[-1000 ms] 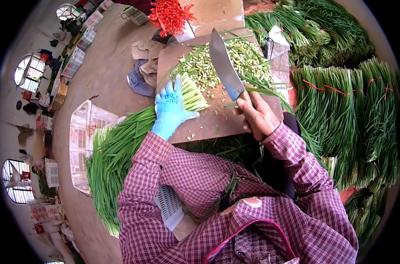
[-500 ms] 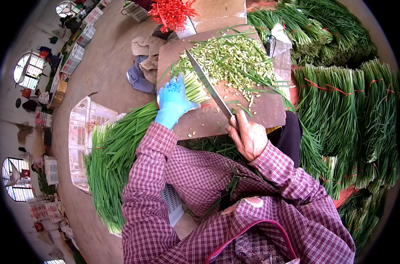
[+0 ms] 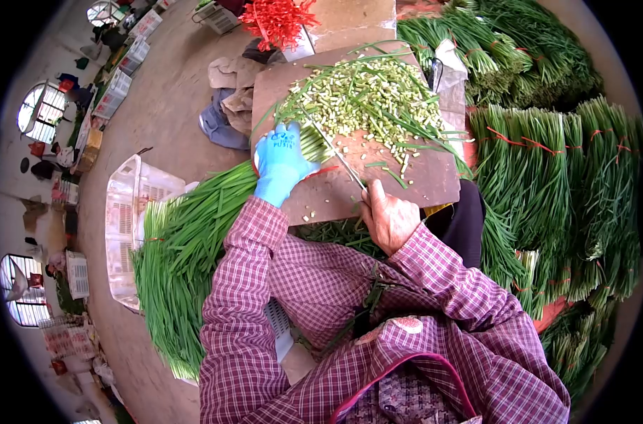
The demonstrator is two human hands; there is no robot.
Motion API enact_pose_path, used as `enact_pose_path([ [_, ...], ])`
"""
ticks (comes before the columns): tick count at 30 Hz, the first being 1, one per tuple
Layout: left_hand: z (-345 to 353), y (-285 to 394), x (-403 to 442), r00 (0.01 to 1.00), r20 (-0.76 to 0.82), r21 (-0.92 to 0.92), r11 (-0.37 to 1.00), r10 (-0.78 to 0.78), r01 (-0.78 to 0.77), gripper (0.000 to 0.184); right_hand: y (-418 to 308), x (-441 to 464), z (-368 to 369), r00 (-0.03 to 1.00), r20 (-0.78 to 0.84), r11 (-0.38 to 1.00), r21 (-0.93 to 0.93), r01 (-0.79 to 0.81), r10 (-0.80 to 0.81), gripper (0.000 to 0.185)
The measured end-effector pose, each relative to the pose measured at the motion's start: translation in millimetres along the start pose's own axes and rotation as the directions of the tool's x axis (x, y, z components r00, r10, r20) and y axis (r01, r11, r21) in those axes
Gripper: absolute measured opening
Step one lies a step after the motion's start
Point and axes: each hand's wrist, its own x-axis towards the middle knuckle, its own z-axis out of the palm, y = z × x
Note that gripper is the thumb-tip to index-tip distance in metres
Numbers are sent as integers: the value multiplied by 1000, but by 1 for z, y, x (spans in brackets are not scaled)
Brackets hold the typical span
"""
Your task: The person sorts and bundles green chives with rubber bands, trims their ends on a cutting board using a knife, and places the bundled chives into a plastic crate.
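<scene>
My left hand (image 3: 282, 159), in a blue glove, is closed over a bunch of garlic chives (image 3: 313, 143) and holds it on the brown cutting board (image 3: 328, 196). The stalk ends stick out to the right of the glove, near a strip of red tie. My bare right hand (image 3: 390, 218) grips a long knife (image 3: 341, 157) at the board's near edge; its handle is hidden in the fingers. The blade appears nearly edge-on at the stalk ends. Whether it touches them I cannot tell. Short cut stalk pieces (image 3: 364, 99) cover the far part of the board.
More loose chives (image 3: 187, 261) lie left of me by a white plastic crate (image 3: 123, 226). Tied chive bundles (image 3: 533, 177) are piled along the right. Red ties (image 3: 275, 21) sit beyond the board, and crumpled cloths (image 3: 229, 106) lie on the floor at its left.
The knife has swung left to the stalk ends, and its blade has turned from showing its broad side to nearly edge-on. My right hand has shifted slightly left; the left hand has stayed on the bunch.
</scene>
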Motion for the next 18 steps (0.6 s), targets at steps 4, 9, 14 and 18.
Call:
enact_pose_path([
  [4, 4, 0, 0, 999, -41, 8, 1000, 18, -17, 75, 0, 8, -5, 999, 45, 999, 30, -13, 12, 24],
  [9, 10, -3, 0, 994, -92, 7, 998, 65, -64, 74, 8, 33, -14, 987, 158, 991, 135, 14, -36, 26],
  [14, 7, -1, 1, 998, -34, -27, 998, 53, -54, 74, 16, 63, 0, 981, 181, 979, 199, 39, -76, 29],
  [18, 10, -2, 3, 998, -17, -18, 998, 53, -53, 72, 11, 88, 19, 971, 238, 984, 174, -44, 1, 35],
])
